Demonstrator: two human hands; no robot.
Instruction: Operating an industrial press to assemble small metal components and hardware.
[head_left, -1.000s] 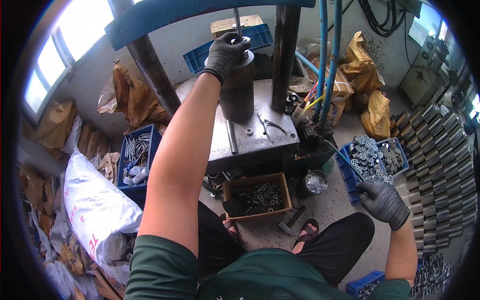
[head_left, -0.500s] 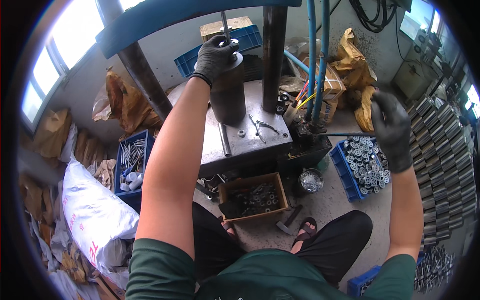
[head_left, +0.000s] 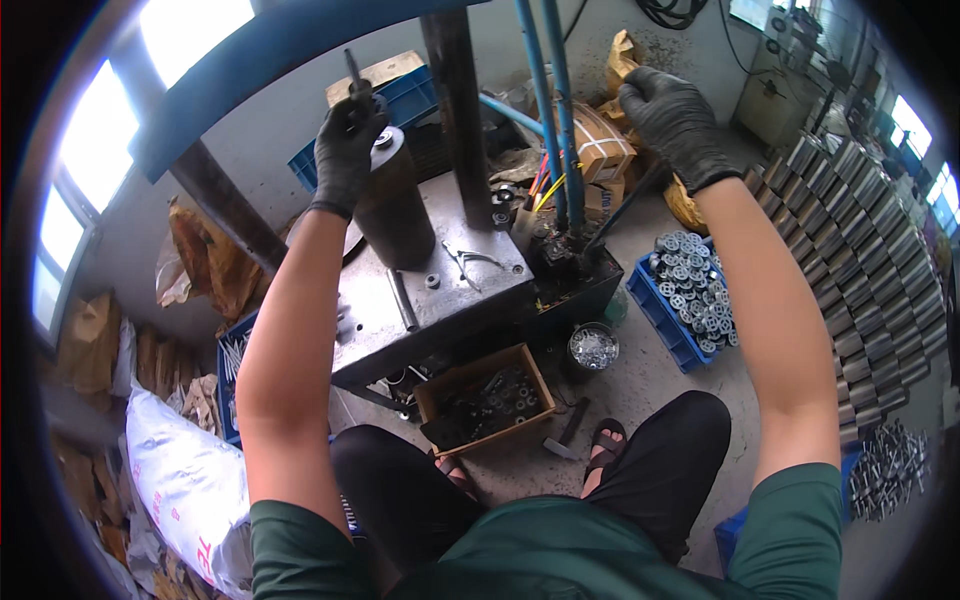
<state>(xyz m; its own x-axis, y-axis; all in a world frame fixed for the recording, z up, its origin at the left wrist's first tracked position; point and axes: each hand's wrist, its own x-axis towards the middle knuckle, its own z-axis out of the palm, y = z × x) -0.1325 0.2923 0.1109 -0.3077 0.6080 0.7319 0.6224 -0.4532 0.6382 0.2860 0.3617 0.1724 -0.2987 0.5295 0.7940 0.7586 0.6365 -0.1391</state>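
Note:
My left hand [head_left: 345, 155], in a dark grey glove, is raised at the upper left of a thick dark metal cylinder [head_left: 397, 215]. Its fingers curl around the dark lower end of a thin upright rod [head_left: 353, 66]; they hide what exactly is in them. A pale ring-shaped fitting [head_left: 384, 150] lies on the cylinder's top. My right hand [head_left: 672, 112], also gloved, is closed at the upper end of a slanting dark lever [head_left: 628, 203]. On the steel press table [head_left: 375, 335] lie pliers [head_left: 468, 262], a short metal bar [head_left: 402, 299] and a small ring [head_left: 432, 281].
Dark posts [head_left: 460, 120] and a blue beam [head_left: 240, 85] frame the table. A cardboard box [head_left: 487, 447] of rings and a hammer [head_left: 567, 430] are by my feet. At the right stand a blue crate [head_left: 665, 318] of slotted metal discs and stacked metal tubes [head_left: 850, 270].
The view has shifted, so the table sits further left. My right hand has moved up and leftward, and the lever has swung upward with it. My left hand has left the cylinder's top fitting.

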